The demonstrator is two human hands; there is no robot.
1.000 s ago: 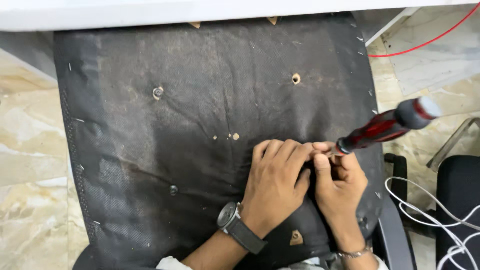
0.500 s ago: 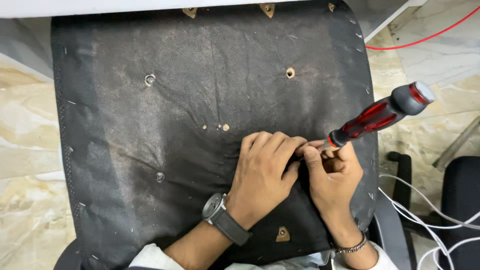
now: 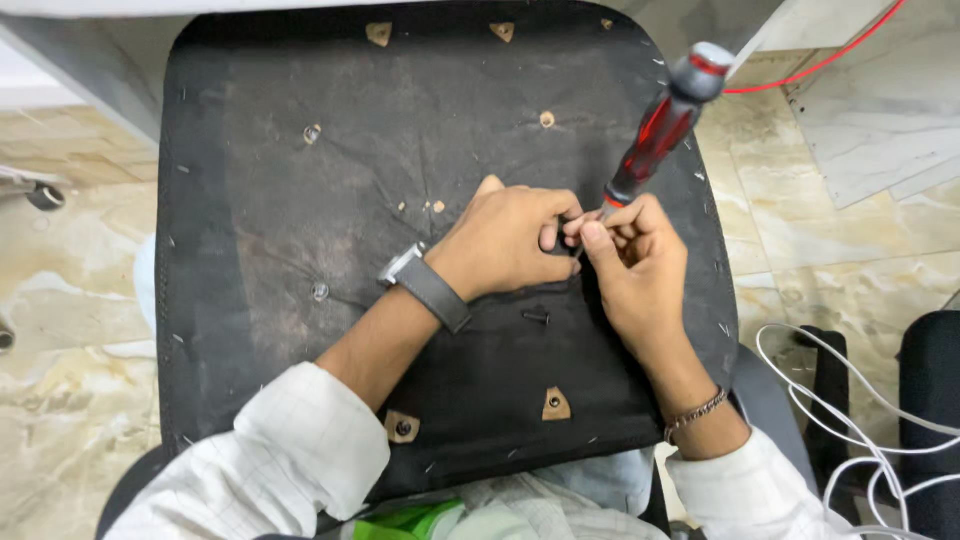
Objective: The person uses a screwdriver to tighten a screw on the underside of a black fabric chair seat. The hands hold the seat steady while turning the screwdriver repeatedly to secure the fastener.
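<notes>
Seen from your head camera: your right hand (image 3: pixel 640 265) closed its grip on the red-handled screwdriver (image 3: pixel 655 130), tip hidden behind your curled left hand (image 3: pixel 505 240) on the upturned black seat base (image 3: pixel 300 250). A slip could likely jab those fingers.

Both hands together right of centre on the upturned seat base (image 3: pixel 260 200): left hand (image 3: pixel 505 240) touching right hand (image 3: pixel 635 265), screwdriver (image 3: pixel 655 125) slanting toward far right corner; loose screw (image 3: pixel 537 318) just nearer.
</notes>
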